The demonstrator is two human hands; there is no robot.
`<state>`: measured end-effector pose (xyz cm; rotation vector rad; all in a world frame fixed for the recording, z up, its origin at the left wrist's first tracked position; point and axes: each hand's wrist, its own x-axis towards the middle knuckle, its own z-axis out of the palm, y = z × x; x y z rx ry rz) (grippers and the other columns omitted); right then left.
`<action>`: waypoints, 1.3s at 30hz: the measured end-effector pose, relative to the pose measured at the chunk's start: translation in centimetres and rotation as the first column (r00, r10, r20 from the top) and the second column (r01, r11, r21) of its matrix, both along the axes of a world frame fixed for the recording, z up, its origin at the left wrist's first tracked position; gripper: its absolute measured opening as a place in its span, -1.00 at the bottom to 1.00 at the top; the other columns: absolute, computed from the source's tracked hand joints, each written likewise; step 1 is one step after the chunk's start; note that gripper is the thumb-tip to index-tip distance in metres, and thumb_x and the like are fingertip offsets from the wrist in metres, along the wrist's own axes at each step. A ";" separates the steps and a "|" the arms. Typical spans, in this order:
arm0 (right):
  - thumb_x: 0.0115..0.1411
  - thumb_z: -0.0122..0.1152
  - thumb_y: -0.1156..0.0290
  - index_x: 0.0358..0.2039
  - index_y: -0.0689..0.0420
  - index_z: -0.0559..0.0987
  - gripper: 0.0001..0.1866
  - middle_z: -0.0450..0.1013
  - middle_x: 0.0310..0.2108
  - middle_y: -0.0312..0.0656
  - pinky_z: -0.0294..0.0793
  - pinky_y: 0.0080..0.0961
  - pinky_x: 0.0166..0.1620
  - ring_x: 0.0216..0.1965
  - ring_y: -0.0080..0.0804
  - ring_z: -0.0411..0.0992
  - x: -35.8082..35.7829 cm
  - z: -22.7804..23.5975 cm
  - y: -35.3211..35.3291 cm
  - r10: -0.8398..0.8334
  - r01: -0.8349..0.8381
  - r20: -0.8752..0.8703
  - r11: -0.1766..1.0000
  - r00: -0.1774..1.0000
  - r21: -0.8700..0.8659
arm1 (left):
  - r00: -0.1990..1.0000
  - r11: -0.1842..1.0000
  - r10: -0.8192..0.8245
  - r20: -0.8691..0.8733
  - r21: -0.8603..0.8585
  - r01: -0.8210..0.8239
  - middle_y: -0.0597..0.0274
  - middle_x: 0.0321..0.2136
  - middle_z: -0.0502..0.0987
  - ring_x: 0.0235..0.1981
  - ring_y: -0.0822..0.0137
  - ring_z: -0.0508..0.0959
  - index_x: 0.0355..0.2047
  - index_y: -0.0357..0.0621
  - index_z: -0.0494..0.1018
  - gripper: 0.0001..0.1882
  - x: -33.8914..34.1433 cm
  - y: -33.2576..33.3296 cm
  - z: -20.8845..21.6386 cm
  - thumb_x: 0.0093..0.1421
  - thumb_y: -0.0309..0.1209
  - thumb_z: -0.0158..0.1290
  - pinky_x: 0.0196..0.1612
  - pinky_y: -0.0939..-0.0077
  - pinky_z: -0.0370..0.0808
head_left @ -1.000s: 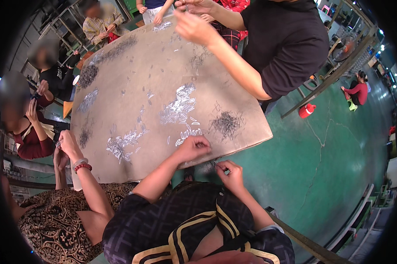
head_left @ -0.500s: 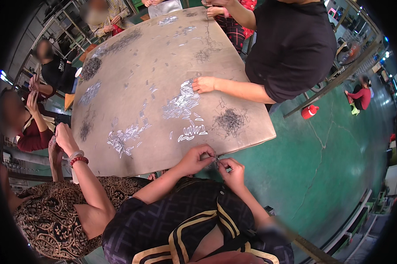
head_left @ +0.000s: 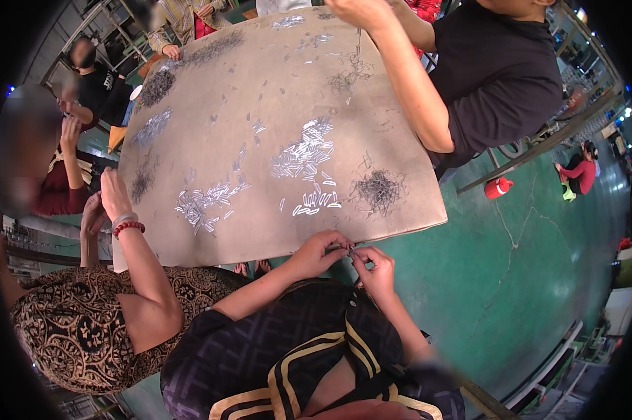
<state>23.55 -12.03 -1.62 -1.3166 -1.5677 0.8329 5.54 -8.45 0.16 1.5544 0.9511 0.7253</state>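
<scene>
A small metal piece [head_left: 351, 250] is pinched between left hand [head_left: 321, 252] and right hand [head_left: 375, 269], just off the table [head_left: 211, 84] edge for close fingertip work.

The tabletop [head_left: 260, 91] is dull tan, strewn with silvery metal pieces [head_left: 302, 155]. The floor [head_left: 533, 259] is green. A red bracelet [head_left: 128, 227] sits beside a brown patterned dress [head_left: 71, 329].

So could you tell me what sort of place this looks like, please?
Probably a factory workshop: several people sit round a big worktable strewn with small shiny metal parts and dark wire bits, over a green painted floor.
</scene>
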 end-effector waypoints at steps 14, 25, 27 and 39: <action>0.00 0.23 0.59 -0.44 0.23 0.57 -0.93 0.40 -0.58 -0.15 0.35 -0.55 -0.51 -0.63 -0.40 0.36 0.5 -0.7 1.8 0.169 -0.169 -0.059 0.986 0.984 -0.003 | 0.999 0.989 0.004 0.037 0.145 -0.010 0.14 -0.31 0.53 -0.21 0.25 0.53 -0.35 -0.23 0.37 -0.90 -1.1 -0.5 1.2 0.11 -0.62 0.01 -0.13 0.42 0.44; -0.04 0.20 0.55 -0.34 0.16 0.59 -0.81 0.38 -0.43 -0.05 0.40 -0.26 -0.22 -0.30 -0.09 0.40 -4.1 -7.3 11.8 0.077 -0.257 0.607 0.942 0.791 0.215 | 0.999 0.911 -0.023 -0.046 0.412 0.040 0.22 -0.38 0.49 -0.29 0.15 0.48 -0.38 -0.12 0.38 -0.86 -2.0 -1.7 -0.4 0.03 -0.56 0.08 -0.18 0.30 0.35; -0.05 0.21 0.54 -0.38 0.17 0.58 -0.84 0.38 -0.42 -0.06 0.40 -0.24 -0.21 -0.29 -0.08 0.39 -4.2 -7.6 12.3 0.093 -0.261 0.614 0.947 0.784 0.190 | 0.998 0.909 -0.015 -0.054 0.415 0.036 0.23 -0.39 0.48 -0.29 0.15 0.48 -0.37 -0.12 0.38 -0.86 -2.1 -1.8 -0.5 0.03 -0.55 0.08 -0.18 0.30 0.35; 0.14 0.18 0.54 -0.41 0.23 0.48 -0.94 0.40 -0.59 -0.37 0.34 -0.72 -0.45 -0.55 -0.69 0.33 -2.0 -1.1 7.8 0.114 -0.360 -0.502 0.830 0.857 -0.427 | 0.991 0.942 0.104 -0.082 0.328 -0.072 0.16 -0.38 0.51 -0.29 0.15 0.53 -0.37 -0.17 0.40 -0.89 -2.0 -1.5 -0.7 0.07 -0.56 0.07 -0.21 0.36 0.43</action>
